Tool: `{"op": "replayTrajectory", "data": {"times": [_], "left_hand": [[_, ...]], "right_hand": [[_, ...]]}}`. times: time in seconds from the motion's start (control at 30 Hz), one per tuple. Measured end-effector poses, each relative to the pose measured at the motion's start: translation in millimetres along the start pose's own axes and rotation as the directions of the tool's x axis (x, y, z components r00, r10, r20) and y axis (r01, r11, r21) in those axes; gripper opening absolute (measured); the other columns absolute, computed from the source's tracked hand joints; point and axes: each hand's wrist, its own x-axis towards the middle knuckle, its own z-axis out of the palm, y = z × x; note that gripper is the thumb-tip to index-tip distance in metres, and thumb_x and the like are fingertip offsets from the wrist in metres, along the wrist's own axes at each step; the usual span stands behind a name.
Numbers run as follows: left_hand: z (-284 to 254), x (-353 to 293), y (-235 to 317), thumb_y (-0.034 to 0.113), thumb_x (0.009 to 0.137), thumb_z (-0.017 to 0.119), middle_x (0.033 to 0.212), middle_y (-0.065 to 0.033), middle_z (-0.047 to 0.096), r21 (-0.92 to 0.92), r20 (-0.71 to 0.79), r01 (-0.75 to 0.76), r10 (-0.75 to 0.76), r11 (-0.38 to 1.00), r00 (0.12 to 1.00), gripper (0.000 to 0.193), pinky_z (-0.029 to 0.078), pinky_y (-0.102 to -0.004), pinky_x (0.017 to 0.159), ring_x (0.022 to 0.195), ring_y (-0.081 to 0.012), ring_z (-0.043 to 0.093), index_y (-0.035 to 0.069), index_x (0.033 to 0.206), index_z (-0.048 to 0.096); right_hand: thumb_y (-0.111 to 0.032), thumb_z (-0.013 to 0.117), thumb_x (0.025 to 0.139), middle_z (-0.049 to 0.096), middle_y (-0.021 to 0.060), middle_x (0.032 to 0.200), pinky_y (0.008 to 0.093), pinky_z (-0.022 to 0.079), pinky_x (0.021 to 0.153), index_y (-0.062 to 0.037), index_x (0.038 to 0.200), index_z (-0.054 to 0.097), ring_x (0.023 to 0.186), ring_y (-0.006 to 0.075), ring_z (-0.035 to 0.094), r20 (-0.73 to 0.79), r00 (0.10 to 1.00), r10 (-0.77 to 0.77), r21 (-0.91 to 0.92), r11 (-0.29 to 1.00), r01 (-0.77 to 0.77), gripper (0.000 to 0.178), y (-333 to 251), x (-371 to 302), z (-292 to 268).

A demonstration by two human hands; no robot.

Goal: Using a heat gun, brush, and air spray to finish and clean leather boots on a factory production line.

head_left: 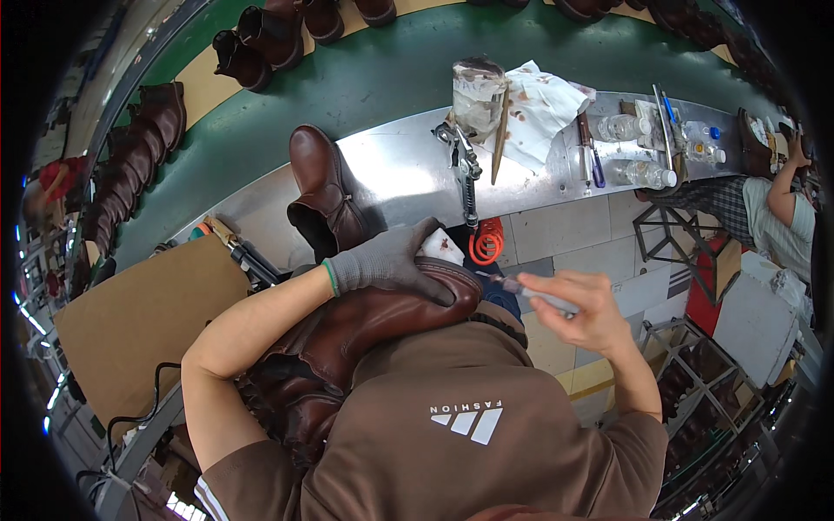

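My left hand (391, 259), in a grey knit glove with a green cuff, is closed on a brown leather boot (382, 321) that lies against my lap. Its thumb presses on the boot's side near the toe end. A white pad (441, 247) with dark stains shows at the fingers; whether they grip it too is hard to tell. In my bare right hand (578, 308) is a slim tool (514, 285) with a pale, translucent handle and a thin dark tip. That tip points at the boot's end, seemingly just apart from it. More brown boots (300, 408) lie beneath my left arm.
Another brown boot (321, 187) stands on the metal bench (395, 165). A spray gun (460, 165) hangs at the bench edge on an orange coiled hose (486, 243). Stained white paper (543, 108) and plastic bottles (621, 128) lie rightward. Cardboard (148, 321) is left; a co-worker's arm (786, 178) shows far right.
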Motion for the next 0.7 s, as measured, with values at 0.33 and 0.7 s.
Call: {"op": "replayTrajectory", "data": {"times": [0.33,0.7], "left_hand": [[5,-2,-12,0.039,0.057,0.085,0.135,-0.0248,0.038,0.117,-0.141,-0.055,0.071,0.992,0.987,0.117,0.03,-0.0317,0.105,0.125,-0.0263,0.04,-0.011,0.137,0.016],[2,13,-13,0.044,0.054,0.086,0.121,-0.0164,0.051,-0.115,0.017,-0.046,0.049,0.992,0.999,0.091,0.04,-0.0344,0.096,0.109,-0.0259,0.051,0.002,0.124,0.046]], "right_hand": [[-0.014,0.067,0.08,0.056,0.0089,0.075,0.0334,0.046,0.057,-0.0173,0.12,0.061,0.062,0.0247,0.054,-0.002,0.984,0.18,0.09,0.98,-0.179,0.04,26,14,39],[-0.04,0.073,0.072,0.05,0.0097,0.088,0.0356,0.047,0.058,-0.0189,0.106,0.067,0.072,0.0275,0.056,0.085,0.981,-0.175,0.039,0.984,0.172,0.041,20,42,51]]}}
